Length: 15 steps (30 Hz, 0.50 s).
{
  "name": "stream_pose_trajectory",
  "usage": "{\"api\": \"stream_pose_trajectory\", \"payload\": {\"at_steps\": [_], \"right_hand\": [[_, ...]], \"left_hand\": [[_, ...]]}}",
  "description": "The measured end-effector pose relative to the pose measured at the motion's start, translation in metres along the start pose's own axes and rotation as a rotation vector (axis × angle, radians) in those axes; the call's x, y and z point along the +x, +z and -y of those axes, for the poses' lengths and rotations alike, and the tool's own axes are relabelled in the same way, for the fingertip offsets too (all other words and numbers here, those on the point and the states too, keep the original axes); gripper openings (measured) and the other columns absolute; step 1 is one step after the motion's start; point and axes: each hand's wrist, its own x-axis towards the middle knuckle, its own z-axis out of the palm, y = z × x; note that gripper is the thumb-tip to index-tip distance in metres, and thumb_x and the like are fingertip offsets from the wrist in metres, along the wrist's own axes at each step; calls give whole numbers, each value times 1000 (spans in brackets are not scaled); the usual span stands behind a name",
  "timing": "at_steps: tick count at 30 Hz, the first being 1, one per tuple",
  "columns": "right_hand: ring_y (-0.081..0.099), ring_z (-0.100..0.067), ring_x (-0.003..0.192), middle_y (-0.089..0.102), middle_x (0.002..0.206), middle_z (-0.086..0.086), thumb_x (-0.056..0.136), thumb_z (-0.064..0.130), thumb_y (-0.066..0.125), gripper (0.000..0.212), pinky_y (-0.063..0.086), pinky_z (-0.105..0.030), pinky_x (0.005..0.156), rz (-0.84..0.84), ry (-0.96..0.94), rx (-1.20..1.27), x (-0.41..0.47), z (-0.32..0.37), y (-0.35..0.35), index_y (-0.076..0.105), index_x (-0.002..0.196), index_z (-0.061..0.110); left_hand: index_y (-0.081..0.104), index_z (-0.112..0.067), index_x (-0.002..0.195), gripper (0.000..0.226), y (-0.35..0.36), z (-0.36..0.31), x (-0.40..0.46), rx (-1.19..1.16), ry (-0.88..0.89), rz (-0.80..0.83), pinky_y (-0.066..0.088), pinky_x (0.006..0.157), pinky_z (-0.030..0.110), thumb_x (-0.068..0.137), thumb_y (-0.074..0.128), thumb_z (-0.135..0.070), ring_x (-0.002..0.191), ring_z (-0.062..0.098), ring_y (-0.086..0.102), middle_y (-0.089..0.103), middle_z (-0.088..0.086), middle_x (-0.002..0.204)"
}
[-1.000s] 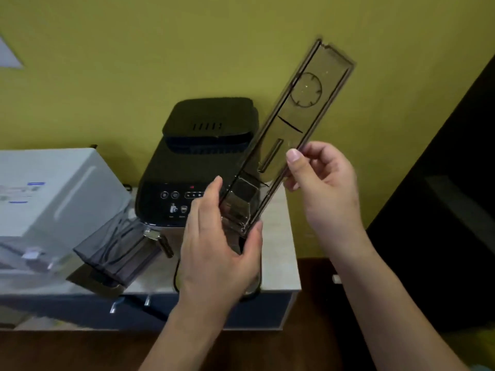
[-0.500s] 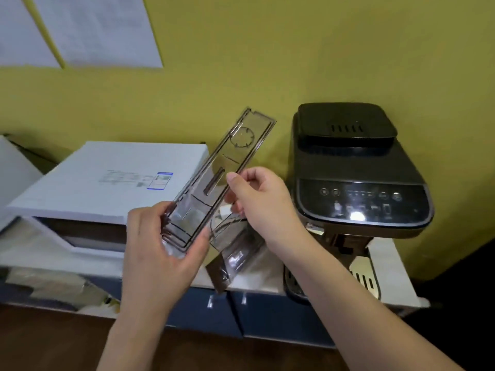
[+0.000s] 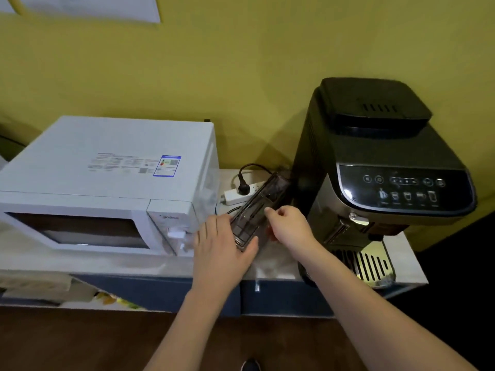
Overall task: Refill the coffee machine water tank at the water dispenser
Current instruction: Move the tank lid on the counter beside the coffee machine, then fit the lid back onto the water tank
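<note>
A smoky transparent tank lid (image 3: 258, 207), long and narrow, lies low over the counter between the microwave and the black coffee machine (image 3: 375, 167). It seems to rest on the clear water tank beneath it, which I cannot make out apart from the lid. My left hand (image 3: 221, 247) holds the lid's near end, thumb against its front edge. On the lid's right edge my right hand (image 3: 290, 227) pinches with the fingertips. No water dispenser is in view.
A white microwave (image 3: 107, 183) fills the counter's left part. A white power strip (image 3: 239, 195) with a black plug sits by the yellow wall behind the lid. The machine's drip tray (image 3: 372, 263) juts out at the right. The white countertop (image 3: 276, 266) ends just before my arms.
Both hands have brought the lid down from chest height to the counter beside the coffee machine. The view has swung left and down, bringing the microwave fully into sight.
</note>
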Motion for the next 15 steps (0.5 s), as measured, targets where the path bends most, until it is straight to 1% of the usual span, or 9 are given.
{"api": "stream_pose_trajectory", "payload": {"at_steps": [3,5,8,10,12,13,15], "right_hand": [[67,-20,77,71,83,-4,98,43,50,32,58,-42,79,-34,-15,-47,12,-1,0,66,86,18],[67,-18,79,70,84,-3,99,42,50,30,57,-40,78,-35,-14,-70,17,-3,1,65,89,18],[65,-19,83,68,87,-2,101,41,48,31,55,-38,77,-39,-9,-104,24,-4,4,65,98,16],[63,-18,83,65,88,-1,101,40,47,30,49,-33,70,-47,-2,-116,27,-3,6,64,102,15],[59,-16,79,61,82,2,102,38,47,29,42,-30,63,-59,1,-133,30,-2,7,63,103,13],[58,-16,79,58,80,4,102,37,47,29,40,-30,62,-65,2,-138,31,-1,7,63,102,13],[60,-19,82,57,80,5,102,36,48,27,43,-31,67,-68,5,-140,33,0,8,62,102,13]], "left_hand": [[52,-11,117,62,12,1,5,-14,32,-37,45,88,43,76,51,-58,103,29,53,54,8,109],[50,-11,120,65,18,2,8,5,40,-13,46,91,43,78,47,-61,107,28,51,52,9,113],[47,-13,125,68,26,6,15,51,33,41,45,96,43,82,40,-66,113,26,50,50,7,119],[46,-15,128,70,31,7,16,76,30,62,45,97,41,84,36,-67,115,25,51,52,6,122],[45,-16,131,72,35,8,16,76,13,80,45,97,40,85,32,-69,115,24,52,53,6,123],[45,-16,132,73,36,9,15,73,-2,89,46,96,41,86,30,-71,115,24,52,53,6,124],[44,-18,134,74,37,9,15,67,-17,95,46,96,42,86,29,-72,115,23,53,54,4,124]]}}
